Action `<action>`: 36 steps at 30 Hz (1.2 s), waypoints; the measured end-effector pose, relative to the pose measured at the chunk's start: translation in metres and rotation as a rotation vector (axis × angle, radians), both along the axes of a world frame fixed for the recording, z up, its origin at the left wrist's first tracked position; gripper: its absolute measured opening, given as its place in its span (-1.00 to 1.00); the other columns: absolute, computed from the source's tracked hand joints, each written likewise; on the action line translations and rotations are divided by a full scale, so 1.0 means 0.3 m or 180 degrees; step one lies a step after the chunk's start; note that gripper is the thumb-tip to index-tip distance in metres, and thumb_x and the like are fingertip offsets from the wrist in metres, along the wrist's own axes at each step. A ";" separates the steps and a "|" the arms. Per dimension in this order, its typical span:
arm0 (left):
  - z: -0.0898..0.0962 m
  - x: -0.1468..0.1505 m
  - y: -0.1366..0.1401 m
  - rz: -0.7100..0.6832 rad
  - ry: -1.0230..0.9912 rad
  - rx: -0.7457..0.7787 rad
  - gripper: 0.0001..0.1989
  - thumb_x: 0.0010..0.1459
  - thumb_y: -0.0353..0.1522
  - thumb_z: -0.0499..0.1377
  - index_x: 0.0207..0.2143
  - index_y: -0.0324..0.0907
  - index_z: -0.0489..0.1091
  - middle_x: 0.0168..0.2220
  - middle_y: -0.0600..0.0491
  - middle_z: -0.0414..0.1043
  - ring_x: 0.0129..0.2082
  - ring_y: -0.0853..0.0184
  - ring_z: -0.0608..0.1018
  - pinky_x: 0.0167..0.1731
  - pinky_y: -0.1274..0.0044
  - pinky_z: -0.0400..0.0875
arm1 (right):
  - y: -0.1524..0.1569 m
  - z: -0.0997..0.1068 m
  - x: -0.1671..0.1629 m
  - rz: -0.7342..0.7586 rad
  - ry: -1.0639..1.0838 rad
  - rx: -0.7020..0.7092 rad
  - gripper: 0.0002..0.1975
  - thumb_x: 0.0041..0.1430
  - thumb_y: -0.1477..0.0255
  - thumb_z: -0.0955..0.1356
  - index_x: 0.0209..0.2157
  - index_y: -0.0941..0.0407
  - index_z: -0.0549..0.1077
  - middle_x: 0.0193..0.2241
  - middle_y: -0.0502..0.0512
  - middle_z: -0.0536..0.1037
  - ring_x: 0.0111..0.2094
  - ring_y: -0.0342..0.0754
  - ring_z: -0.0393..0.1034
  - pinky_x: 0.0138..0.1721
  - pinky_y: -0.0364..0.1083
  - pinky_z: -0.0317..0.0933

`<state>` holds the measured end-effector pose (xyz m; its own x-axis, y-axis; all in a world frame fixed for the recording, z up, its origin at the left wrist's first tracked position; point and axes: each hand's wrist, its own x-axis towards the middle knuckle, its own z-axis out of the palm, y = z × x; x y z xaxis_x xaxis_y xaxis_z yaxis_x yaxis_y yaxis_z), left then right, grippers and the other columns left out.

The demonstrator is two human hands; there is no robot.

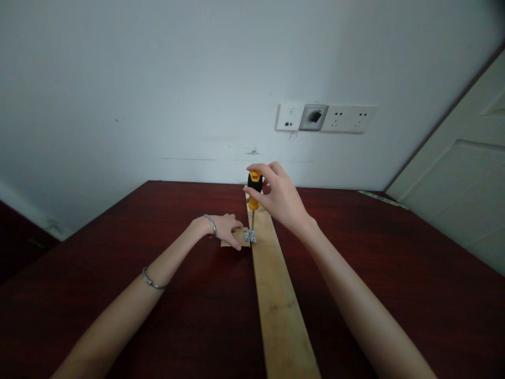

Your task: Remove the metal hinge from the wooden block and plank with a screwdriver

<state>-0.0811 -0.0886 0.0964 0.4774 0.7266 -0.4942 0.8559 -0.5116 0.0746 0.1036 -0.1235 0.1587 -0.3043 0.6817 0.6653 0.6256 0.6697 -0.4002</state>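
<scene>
My right fingers (pixel 258 197) clamp the screwdriver (pixel 254 182) near upright, shaft down to the hinge (pixel 253 236) bridging block (pixel 242 236) and plank (pixel 278 295) on the counter (pixel 197 321); my left fingers (pixel 234 242), nearer the hinge, spread over the block, whether gripping I can't tell.

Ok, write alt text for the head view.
Right hand holding a yellow and black screwdriver, tip down, at a metal hinge across a long board and small wooden piece on a dark red table. The left hand rests on the piece.

Over the link I see bare forearms (pixel 359 295), the left wearing a silver bracelet (pixel 212 223) and a slim bangle (pixel 150 282) further from the wrist.
</scene>
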 end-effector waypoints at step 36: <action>0.037 0.069 0.022 -0.0117 0.0520 -0.0040 -0.13 -0.26 -0.04 0.29 0.12 -0.20 0.26 0.12 -0.26 0.23 0.01 -0.06 0.39 -0.07 0.27 0.35 | -0.016 0.047 0.059 0.0251 -0.0199 0.0053 -0.64 0.14 0.43 0.32 0.00 0.10 0.33 -0.11 0.15 0.42 -0.26 -0.07 0.36 -0.16 -0.03 0.27</action>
